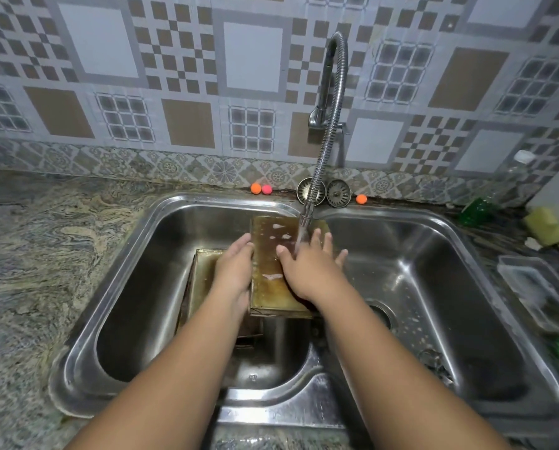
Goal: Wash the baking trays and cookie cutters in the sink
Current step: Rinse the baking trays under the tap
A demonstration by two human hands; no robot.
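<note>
Steel sink (181, 228) holds a soapy baking tray (271, 287) over another tray (203, 274).

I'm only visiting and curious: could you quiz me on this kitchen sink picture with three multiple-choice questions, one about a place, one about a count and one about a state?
1. Where does the yellow sponge lie?
A) in the left basin
B) on the floor
C) on the counter right of the sink

2. How many small balls sit on the ledge behind the sink?
A) three
B) one
C) five

3. What is the tap doing?
A) it is shut off
B) it is running water onto the right hand and the baking tray
C) it is filling a cup

Answers: 1 C, the sponge sits on the counter near the right edge; 2 A, two orange and one pink; 3 B, a stream falls from the spout onto the fingers.
</note>
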